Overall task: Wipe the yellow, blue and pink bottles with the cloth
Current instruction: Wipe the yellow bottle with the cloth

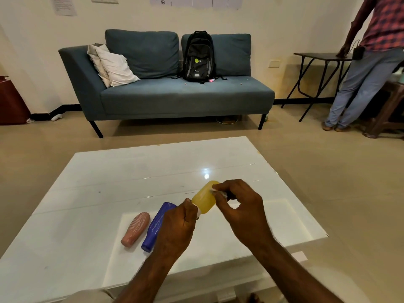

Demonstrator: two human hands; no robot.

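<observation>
The yellow bottle (205,199) is held in the air above the white tabletop (109,182), tilted with its base pointing toward 1 o'clock and its neck toward 7; the left hand (177,228) is curled round the neck end, gripping it; the right hand (242,206) pinches a small white cloth (215,190) between thumb and fingertips and presses it against the bottle's upper side near the base. The blue bottle (156,226) lies on the tabletop at about 8 o'clock from the yellow one, partly behind the left hand, and the pink bottle (136,228) lies just beside it, further toward 9 o'clock; neither looks attended to yet. The risks, as I judge them: the cloth shows as only a scrap, so bare fingers may rub the plastic instead of the fabric and leave patches unwiped; the left hand's hold is at the narrow end only, so a firm stroke near the base could lever the bottle out of the grip — it would drop onto the hard tabletop, perhaps knocking the blue bottle, which is round and lying on its side, into a roll.
</observation>
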